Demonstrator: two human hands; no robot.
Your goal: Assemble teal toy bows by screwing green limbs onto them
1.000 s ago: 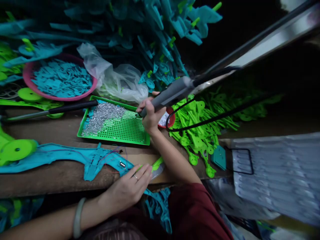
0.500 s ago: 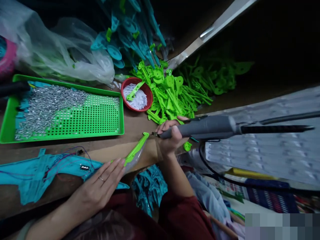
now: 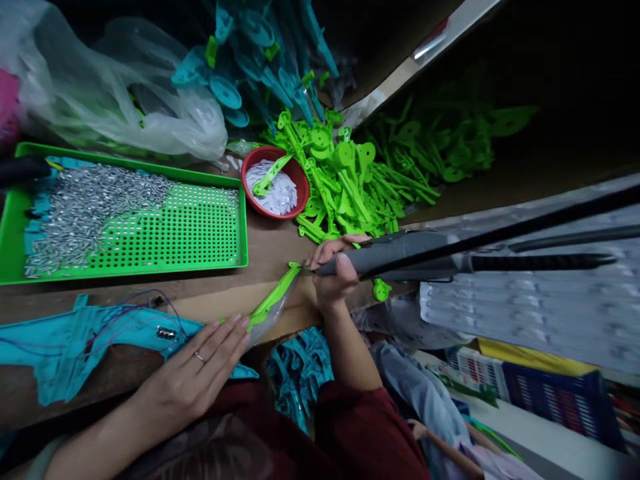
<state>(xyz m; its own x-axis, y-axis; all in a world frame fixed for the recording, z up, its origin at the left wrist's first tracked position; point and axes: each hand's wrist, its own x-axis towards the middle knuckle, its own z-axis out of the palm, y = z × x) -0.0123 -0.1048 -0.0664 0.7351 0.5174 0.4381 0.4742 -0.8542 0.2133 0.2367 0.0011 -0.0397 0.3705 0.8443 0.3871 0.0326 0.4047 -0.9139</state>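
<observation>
My right hand (image 3: 333, 273) grips a grey electric screwdriver (image 3: 400, 253), its tip touching the far end of a slim green plastic piece (image 3: 273, 298) on the wooden bench. My left hand (image 3: 200, 373) lies flat with fingers together, pressing the near end of that green piece and a teal plastic part (image 3: 65, 340) with thin wires and a small metal component. A ring is on one finger.
A green perforated tray (image 3: 200, 233) holds several small silver screws. A red bowl (image 3: 253, 170) with white bits stands behind it. Piles of green parts (image 3: 350, 180) and teal parts (image 3: 260, 73), and a clear plastic bag (image 3: 125, 113), line the back. Stacked clear blister trays (image 3: 525, 313) sit right.
My right hand brought the screwdriver from the screw tray down to the green piece's end. The view swung right. My left hand stayed pressed on the parts.
</observation>
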